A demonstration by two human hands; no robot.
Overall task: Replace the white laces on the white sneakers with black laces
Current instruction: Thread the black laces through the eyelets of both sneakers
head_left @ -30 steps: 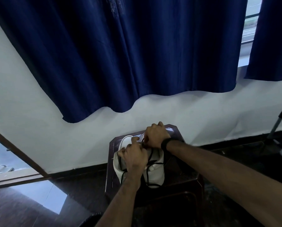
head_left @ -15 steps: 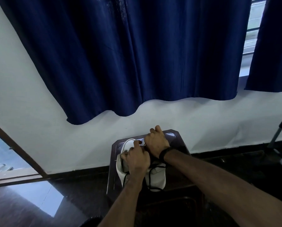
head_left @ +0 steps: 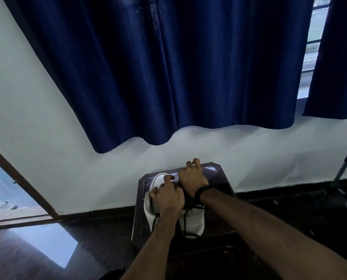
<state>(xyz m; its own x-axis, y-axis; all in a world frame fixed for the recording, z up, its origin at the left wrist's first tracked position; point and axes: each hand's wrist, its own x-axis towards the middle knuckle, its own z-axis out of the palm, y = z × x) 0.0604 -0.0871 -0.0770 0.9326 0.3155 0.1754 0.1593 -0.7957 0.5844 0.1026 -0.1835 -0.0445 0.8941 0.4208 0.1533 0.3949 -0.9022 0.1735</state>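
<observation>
Two white sneakers [head_left: 194, 221] stand side by side on a small dark table [head_left: 221, 178], heels toward me. Black lace [head_left: 185, 223] hangs in loops over their heels. My left hand [head_left: 168, 199] is curled over the top of the left sneaker, and its fingers grip the lace area. My right hand [head_left: 192, 178], with a black band on the wrist, is curled over the eyelets further forward. What its fingers pinch is hidden by the hand. The sneakers' tongues and eyelets are covered by both hands.
A white wall and a dark blue curtain [head_left: 168, 67] rise behind the table. The floor is dark and glossy. A doorway with a brown frame [head_left: 21, 178] opens at the left. A grey metal frame [head_left: 344, 172] stands at the right edge.
My right hand has shifted a little forward over the sneakers. The camera has tilted, so the table sits lower in view. My left hand keeps its grip.
</observation>
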